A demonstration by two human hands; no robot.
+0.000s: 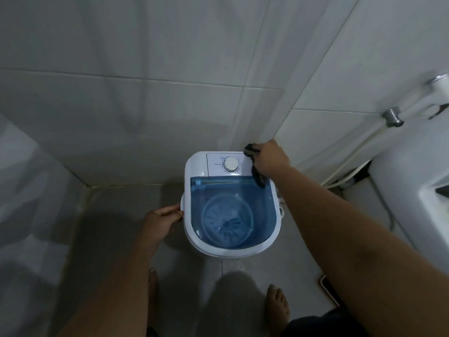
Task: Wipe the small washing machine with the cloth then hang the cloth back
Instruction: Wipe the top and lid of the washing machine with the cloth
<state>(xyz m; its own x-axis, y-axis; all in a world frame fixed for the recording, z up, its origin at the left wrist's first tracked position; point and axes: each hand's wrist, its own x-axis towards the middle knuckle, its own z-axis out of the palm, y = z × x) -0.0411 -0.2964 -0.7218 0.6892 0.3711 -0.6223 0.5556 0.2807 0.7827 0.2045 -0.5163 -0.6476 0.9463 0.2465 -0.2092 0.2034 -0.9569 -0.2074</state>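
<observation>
The small white washing machine stands on the floor against the tiled wall, with a blue see-through lid and a white dial on its back panel. My right hand is closed on a dark cloth, pressed on the machine's back right corner beside the dial. One end of the cloth hangs over the lid's far right edge. My left hand grips the machine's left rim with fingers curled against its side.
Grey tiled walls meet in a corner behind the machine. A white hose with a metal fitting runs down the right wall. A white fixture stands at the right. My bare feet are on the floor in front of the machine.
</observation>
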